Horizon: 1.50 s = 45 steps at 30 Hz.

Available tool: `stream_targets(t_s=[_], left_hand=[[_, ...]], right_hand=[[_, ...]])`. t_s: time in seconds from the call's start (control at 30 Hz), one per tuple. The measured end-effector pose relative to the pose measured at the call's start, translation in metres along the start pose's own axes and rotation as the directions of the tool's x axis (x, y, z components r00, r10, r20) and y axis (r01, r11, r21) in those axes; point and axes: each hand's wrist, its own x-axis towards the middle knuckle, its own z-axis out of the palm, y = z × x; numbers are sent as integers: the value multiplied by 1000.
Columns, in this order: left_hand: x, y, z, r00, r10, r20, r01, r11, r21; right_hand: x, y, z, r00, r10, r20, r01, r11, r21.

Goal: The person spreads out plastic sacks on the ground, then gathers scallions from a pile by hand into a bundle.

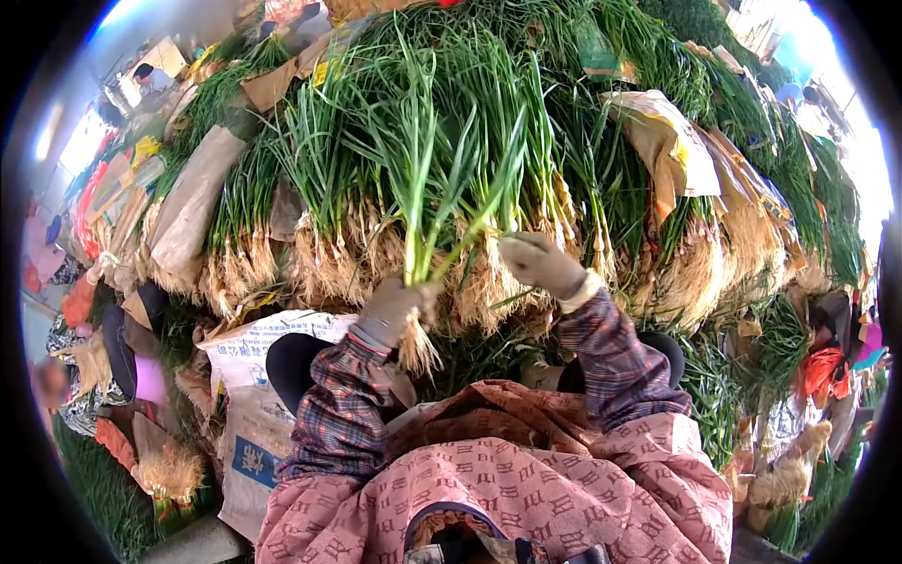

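Wrapped round the lower stems of a few green plants is my left hand, in a grey glove. Their green leaves point up and their pale roots hang below the fist. My right hand, gloved too, is to the right with its fingers drawn together beside a slanting leaf; what they hold, if anything, I cannot make out. Behind both hands lies a long pile of the same plants, roots toward me and leaves away.
A printed white sack lies left of my knees. Brown sacking and a paper wrap cover parts of the pile. Loose greens lie at the right. A person is far off at the upper left.
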Motion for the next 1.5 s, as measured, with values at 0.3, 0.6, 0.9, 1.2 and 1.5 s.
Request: stream_targets(t_s=[0.3, 0.6, 0.9, 1.2, 1.5], left_hand=[[37, 40, -11, 947, 318, 49, -214, 736, -642], [48, 18, 19, 985, 171, -38, -166, 840, -516], [34, 13, 38, 990, 141, 17, -140, 989, -44], [29, -13, 32, 972, 51, 231, 92, 819, -567], [47, -13, 29, 961, 227, 159, -134, 882, -452]], right_hand=[[-11, -48, -9, 856, 512, -72, -444, 656, -611], [18, -42, -26, 786, -75, -614, -440, 631, -640], [7, -34, 11, 828, 519, -213, -545, 655, -523], [45, -20, 32, 809, 403, -428, -321, 913, 252], [50, 20, -61, 660, 193, -726, -731, 391, -560]])
